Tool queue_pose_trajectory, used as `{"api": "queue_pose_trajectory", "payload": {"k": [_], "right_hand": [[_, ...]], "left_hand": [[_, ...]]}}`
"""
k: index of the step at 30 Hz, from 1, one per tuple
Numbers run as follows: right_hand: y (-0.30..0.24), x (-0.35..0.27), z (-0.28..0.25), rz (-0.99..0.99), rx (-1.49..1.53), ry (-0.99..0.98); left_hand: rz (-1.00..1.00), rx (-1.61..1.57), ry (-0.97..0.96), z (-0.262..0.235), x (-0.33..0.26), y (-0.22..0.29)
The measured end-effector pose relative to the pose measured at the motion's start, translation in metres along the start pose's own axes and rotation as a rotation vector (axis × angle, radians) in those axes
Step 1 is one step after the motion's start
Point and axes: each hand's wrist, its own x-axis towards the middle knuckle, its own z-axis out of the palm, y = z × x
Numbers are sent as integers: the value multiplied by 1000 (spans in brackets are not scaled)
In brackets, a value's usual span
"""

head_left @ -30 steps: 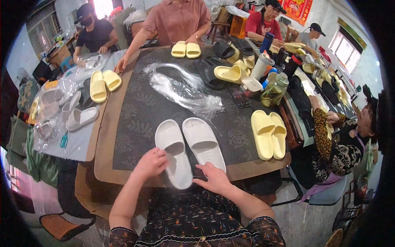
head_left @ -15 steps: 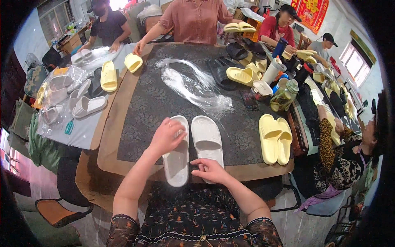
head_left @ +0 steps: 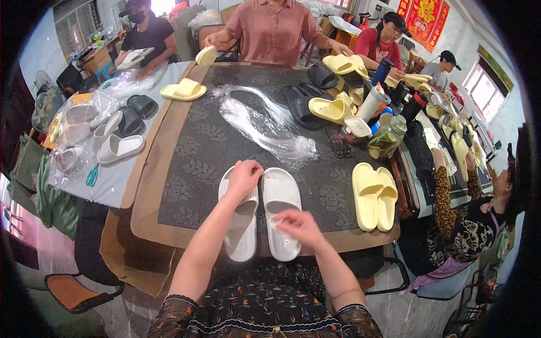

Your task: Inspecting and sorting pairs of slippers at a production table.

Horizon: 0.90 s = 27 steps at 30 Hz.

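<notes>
Two pale grey slide slippers lie side by side before me, toes pointing away. My left hand (head_left: 244, 179) is over the strap of the left slipper (head_left: 241, 231), its fingers bent together near the strap's inner edge. Whether they pinch anything is hidden. My right hand (head_left: 300, 226), slightly blurred, hovers over the footbed of the right slipper (head_left: 282, 194). Its thumb and forefinger look apart, with nothing visible between them. A small round sticker (head_left: 286, 241) shows near that slipper's heel.
Clear plastic bags (head_left: 265, 124) lie mid-table. At right are a yellow slipper pair (head_left: 369, 194), a glass jar (head_left: 389, 138) and a white bottle (head_left: 375, 101). Bagged grey slippers (head_left: 79, 121) cover the left table. A co-worker (head_left: 273, 34) stands opposite; another person (head_left: 468, 219) sits right.
My left hand has shifted right across the strap; my right hand has moved slightly right. Opposite, the co-worker has moved yellow slippers at both sides. At far left, a person has lifted pale slippers.
</notes>
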Motion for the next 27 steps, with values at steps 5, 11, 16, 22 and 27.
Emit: {"api": "queue_pose_trajectory", "payload": {"k": [5, 11, 16, 22, 27], "right_hand": [[-8, 77, -18, -226, -229, 444], [24, 141, -24, -161, -283, 351], [38, 142, -24, -121, -37, 316], [36, 141, -22, -172, -88, 328], [32, 137, -20, -187, -58, 343]], "left_hand": [[-24, -363, 234, 11, 3, -9], [-179, -838, 243, 8, 2, -8], [-202, -678, 205, 2, -1, 2], [-202, -717, 165, 2, 1, -3], [-171, -671, 122, 0, -2, -1]]}}
